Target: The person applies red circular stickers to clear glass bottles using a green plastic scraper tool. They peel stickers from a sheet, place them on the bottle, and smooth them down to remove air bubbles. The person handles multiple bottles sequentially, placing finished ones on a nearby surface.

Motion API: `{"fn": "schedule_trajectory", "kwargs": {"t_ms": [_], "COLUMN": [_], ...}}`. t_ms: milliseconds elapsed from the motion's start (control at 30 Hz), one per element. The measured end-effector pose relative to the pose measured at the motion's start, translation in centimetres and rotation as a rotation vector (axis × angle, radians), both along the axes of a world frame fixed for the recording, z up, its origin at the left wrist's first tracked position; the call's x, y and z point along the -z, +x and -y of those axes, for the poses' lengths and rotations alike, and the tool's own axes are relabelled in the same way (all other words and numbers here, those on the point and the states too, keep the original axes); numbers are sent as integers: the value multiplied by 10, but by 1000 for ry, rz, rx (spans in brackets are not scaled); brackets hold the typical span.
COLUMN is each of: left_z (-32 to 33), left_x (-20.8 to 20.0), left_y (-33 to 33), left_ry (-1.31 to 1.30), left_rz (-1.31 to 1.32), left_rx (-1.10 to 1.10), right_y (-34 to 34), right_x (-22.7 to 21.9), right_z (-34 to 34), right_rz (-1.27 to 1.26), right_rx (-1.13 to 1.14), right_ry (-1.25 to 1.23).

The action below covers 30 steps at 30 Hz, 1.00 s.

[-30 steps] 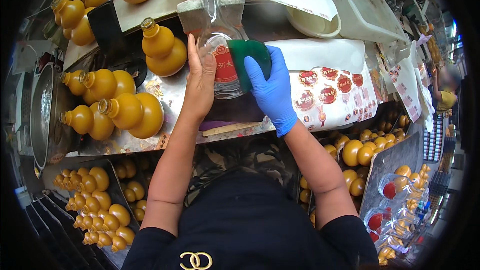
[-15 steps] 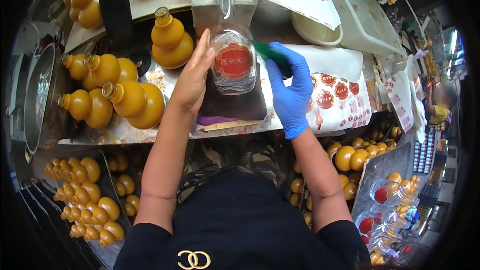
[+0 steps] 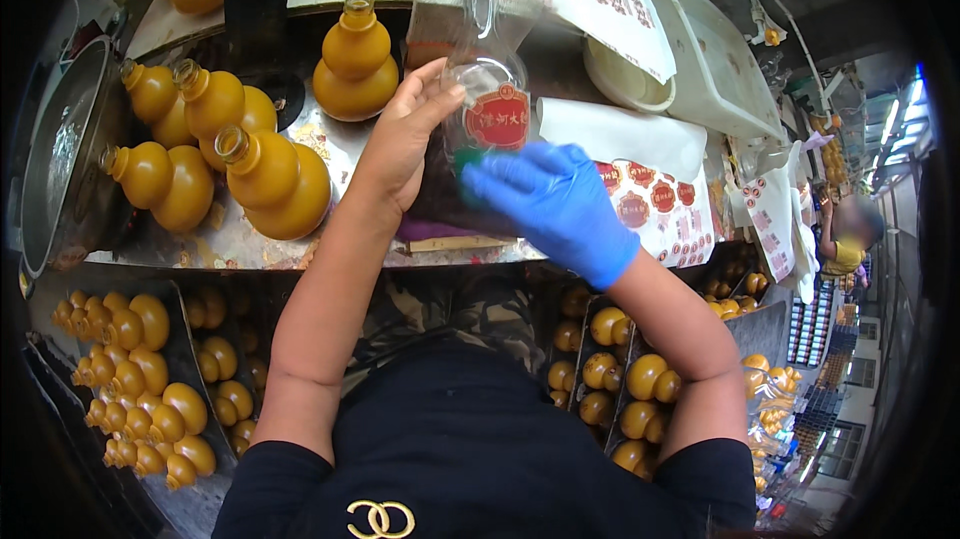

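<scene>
A clear glass bottle (image 3: pixel 485 69) with a long narrow neck lies tilted, its neck pointing away from me and a red, gold-edged label (image 3: pixel 497 117) on its front. Bare, my left hand (image 3: pixel 405 144) grips the bottle's left side, thumb resting near the label. In a blue glove, my right hand (image 3: pixel 555 204) has its fingers closed on a small green pad (image 3: pixel 466 159), pressed at the label's lower left edge. The glove hides the bottle's lower end and most of the pad.
Several amber gourd-shaped bottles (image 3: pixel 272 184) stand on the bench to the left. A sheet of red labels (image 3: pixel 650 194) lies right, near a pale bowl (image 3: pixel 630 74) and white tub (image 3: pixel 715 59). Racks of amber bottles (image 3: pixel 150 374) stand below. A person (image 3: pixel 848 239) is far right.
My right hand has moved left with the green pad, from beside the bottle's right side to its lower front. The bottle has turned slightly in my left hand.
</scene>
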<state>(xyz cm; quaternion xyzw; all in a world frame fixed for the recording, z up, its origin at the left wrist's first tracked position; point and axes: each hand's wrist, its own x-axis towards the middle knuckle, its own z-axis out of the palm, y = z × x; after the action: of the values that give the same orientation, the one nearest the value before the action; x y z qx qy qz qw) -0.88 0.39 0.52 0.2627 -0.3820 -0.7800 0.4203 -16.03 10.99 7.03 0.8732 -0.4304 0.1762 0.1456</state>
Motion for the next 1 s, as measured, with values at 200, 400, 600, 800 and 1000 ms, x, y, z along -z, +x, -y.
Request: {"fn": "schedule_trajectory", "kwargs": {"t_ms": [200,400,600,800,1000], "left_z": [2,4,0,1,3], "left_x": [-2,1,-9,-13,-4], "left_y": [1,2,5,6,-1], "left_ry": [-11,-33,-29,-26,-23], "left_rz": [-1,63,42,48,68], "left_rx": [30,27,64,86,73], "right_y": [-28,-45,-34,-64,-35], "right_x": [-4,-5,16,11,35], "right_z": [58,54,23,60,-6], "right_rz": [907,122,716,466,606], "right_rx": [64,-64,-114,-48,-281], "right_ry": [436,-5,486,-98,356]}}
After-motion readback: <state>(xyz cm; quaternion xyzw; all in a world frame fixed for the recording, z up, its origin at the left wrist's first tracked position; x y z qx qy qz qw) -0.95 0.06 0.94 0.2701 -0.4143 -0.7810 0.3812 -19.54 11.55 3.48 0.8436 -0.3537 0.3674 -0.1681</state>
